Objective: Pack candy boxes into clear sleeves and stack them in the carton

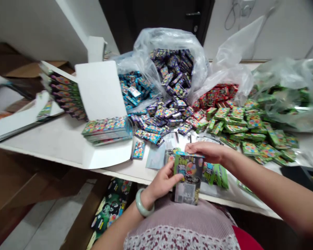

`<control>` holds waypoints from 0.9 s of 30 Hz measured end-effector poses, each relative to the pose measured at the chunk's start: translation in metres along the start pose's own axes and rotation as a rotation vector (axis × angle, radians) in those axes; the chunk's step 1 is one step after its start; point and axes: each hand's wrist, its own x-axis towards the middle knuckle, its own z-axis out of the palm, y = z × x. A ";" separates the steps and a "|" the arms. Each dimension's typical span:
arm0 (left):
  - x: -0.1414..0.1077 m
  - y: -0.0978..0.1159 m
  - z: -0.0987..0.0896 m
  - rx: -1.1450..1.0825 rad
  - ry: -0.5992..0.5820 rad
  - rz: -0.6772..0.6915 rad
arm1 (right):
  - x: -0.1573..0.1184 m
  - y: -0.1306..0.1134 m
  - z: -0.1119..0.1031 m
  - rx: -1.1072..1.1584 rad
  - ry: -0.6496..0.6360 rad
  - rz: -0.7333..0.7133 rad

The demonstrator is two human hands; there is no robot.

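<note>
My left hand (167, 182) is closed around a dark printed packet (189, 177) with green edges, its thumb across the front. The packet stands upright just above my lap, at the table's front edge. A strip of blue shows along its top. My right hand (207, 151) is at the packet's upper edge, fingers bent together; what they pinch is hidden. Behind the packet lie green printed packets (217, 175) and grey-silver sheets (155, 158). A single small blue box (138, 150) rests left of them.
Heaps of small purple boxes (169, 113), blue boxes (131, 90), red boxes (216, 93) and green boxes (250, 125) spill from clear plastic bags (198, 45). An open white carton (99, 86) holds a stack of printed packets (108, 128). A cardboard box (78, 211) stands below the table.
</note>
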 end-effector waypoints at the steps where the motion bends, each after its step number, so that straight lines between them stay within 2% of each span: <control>1: -0.008 0.003 -0.003 0.009 0.025 0.015 | -0.003 0.000 0.001 -0.009 -0.009 -0.025; 3: -0.022 0.020 -0.017 0.084 0.154 0.124 | -0.012 -0.001 0.000 -0.066 0.024 -0.117; 5: -0.032 0.049 -0.045 0.275 0.362 0.328 | -0.021 -0.003 -0.006 -0.145 0.142 -0.252; 8: -0.034 0.101 -0.111 0.796 0.749 0.653 | -0.029 0.001 -0.016 -0.247 0.327 -0.368; 9: -0.030 0.115 -0.136 0.989 0.813 0.710 | -0.029 0.006 -0.018 -0.284 0.359 -0.380; 10: -0.025 0.127 -0.161 1.181 0.821 0.716 | -0.028 0.011 -0.018 -0.323 0.373 -0.387; 12: -0.010 0.138 -0.204 1.535 0.784 0.609 | -0.024 0.025 -0.014 -0.385 0.340 -0.376; 14: 0.005 0.133 -0.233 1.636 0.726 0.537 | -0.018 0.039 -0.009 -0.411 0.263 -0.324; 17: 0.017 0.108 -0.250 1.696 0.659 0.460 | -0.015 0.054 -0.005 -0.428 0.200 -0.270; 21: 0.010 0.084 -0.256 1.728 0.607 0.387 | -0.026 0.060 -0.020 -0.482 0.259 -0.321; 23: 0.007 0.084 -0.257 1.712 0.593 0.384 | -0.036 0.060 -0.034 -0.542 0.330 -0.349; 25: 0.011 0.086 -0.252 1.681 0.603 0.425 | -0.044 0.059 -0.051 -0.644 0.453 -0.376; 27: 0.023 0.084 -0.231 1.625 0.672 0.528 | -0.049 0.060 -0.067 -0.775 0.626 -0.373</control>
